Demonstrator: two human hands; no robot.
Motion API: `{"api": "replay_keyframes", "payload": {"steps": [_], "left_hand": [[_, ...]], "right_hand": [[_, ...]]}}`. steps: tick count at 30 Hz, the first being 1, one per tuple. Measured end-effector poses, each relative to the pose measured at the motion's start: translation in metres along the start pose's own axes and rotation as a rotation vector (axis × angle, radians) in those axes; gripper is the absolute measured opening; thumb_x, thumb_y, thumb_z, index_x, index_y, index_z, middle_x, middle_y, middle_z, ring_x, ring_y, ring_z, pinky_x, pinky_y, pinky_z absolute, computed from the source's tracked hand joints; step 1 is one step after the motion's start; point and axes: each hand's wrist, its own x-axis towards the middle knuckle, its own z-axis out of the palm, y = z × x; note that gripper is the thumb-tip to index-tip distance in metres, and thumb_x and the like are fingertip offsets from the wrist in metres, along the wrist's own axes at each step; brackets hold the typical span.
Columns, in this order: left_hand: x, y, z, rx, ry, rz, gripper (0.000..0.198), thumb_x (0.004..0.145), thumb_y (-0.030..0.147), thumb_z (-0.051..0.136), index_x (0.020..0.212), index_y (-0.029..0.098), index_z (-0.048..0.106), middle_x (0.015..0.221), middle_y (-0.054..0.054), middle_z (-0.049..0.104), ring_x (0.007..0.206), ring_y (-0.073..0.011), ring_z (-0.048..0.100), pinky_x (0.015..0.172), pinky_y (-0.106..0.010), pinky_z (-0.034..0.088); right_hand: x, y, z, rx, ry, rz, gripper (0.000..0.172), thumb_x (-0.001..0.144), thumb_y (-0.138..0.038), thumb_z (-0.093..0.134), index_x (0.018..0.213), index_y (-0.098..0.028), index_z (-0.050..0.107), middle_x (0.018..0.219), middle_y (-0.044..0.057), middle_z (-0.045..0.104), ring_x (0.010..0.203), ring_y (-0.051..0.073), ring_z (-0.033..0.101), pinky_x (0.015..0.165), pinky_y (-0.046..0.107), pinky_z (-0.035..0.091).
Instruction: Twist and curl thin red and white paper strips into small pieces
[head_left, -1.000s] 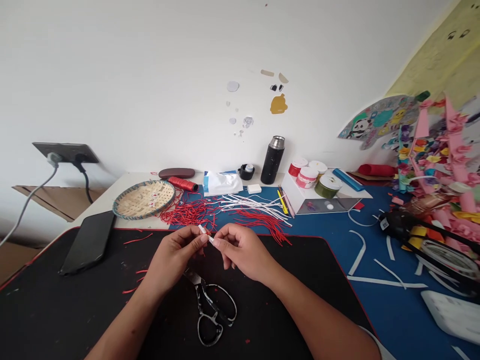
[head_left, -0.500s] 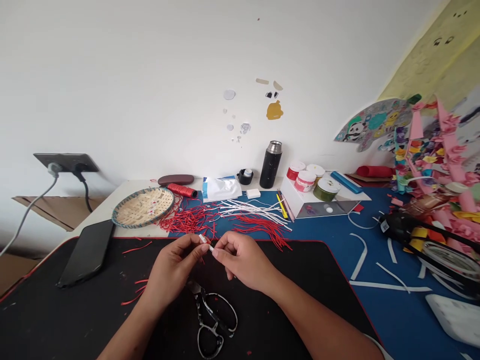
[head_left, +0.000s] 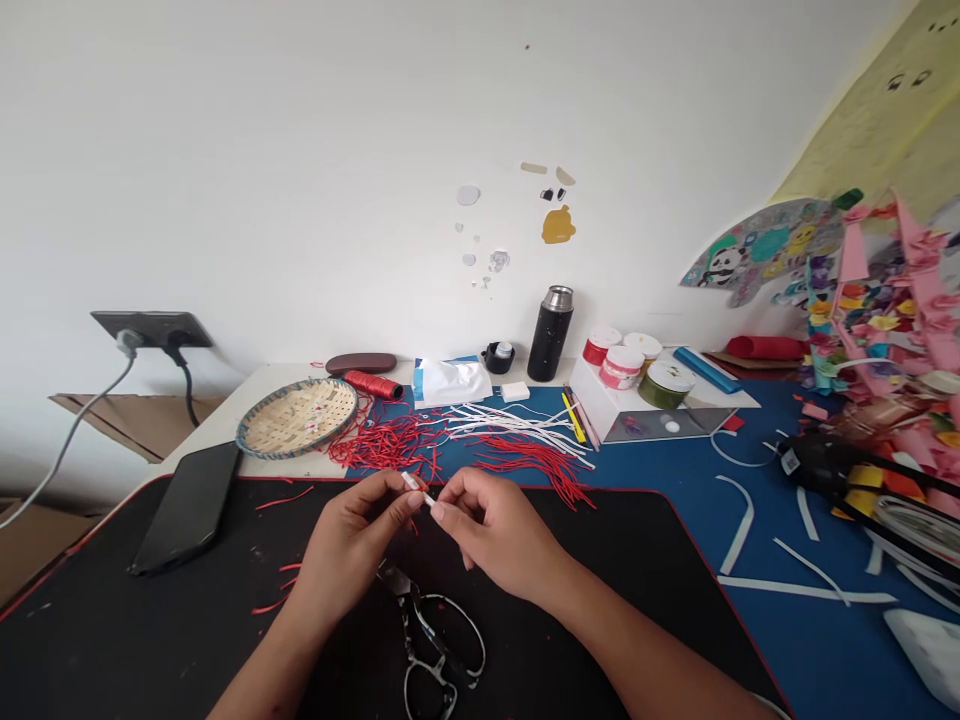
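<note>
Between my two hands is a small white strip [head_left: 410, 481], its material too small to make out. My left hand [head_left: 358, 535] pinches one end between thumb and fingertips. The thumb and forefinger of my right hand [head_left: 491, 530] close on the other end, just to the right. A pair of scissors [head_left: 424, 650] with black and white handles lies on the black mat [head_left: 585, 640] below my hands. Beyond my fingers lie a tangle of red cords [head_left: 386, 442], a bundle of red strands [head_left: 536, 463] and a spread of white cords [head_left: 517, 425].
A woven basket [head_left: 255, 430] and a phone [head_left: 187, 510] sit at left. A red thread spool [head_left: 373, 385], a black flask [head_left: 550, 335] and several paint jars [head_left: 621, 368] line the back. White strips [head_left: 806, 588] and paper flowers [head_left: 855, 300] are at right.
The whole view has shifted slightly, so everything appears a little further right. Both hands keep their pinch on the white strip, with hardly any movement between them.
</note>
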Motion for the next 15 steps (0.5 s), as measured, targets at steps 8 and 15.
{"api": "replay_keyframes", "payload": {"steps": [8,15], "left_hand": [[0.0,0.005,0.003,0.012,-0.004,0.04,0.02,0.086,0.042,0.075,0.082,0.023,0.076,0.077,-0.001,0.072,0.071,-0.019,0.062,0.066,-0.027,0.05],[-0.003,0.012,0.002,0.02,0.017,0.049,0.019,0.085,0.042,0.075,0.079,0.023,0.077,0.077,-0.003,0.073,0.072,-0.021,0.063,0.067,-0.029,0.051]], "right_hand": [[-0.002,0.0,0.003,-0.103,0.046,-0.032,0.016,0.097,-0.029,0.063,0.085,-0.019,0.06,0.062,-0.006,0.055,0.052,0.009,0.052,0.051,0.022,0.035],[-0.005,-0.001,0.005,-0.09,0.046,-0.052,0.019,0.097,-0.031,0.063,0.083,-0.02,0.057,0.064,-0.005,0.053,0.054,0.01,0.048,0.051,0.023,0.032]]}}
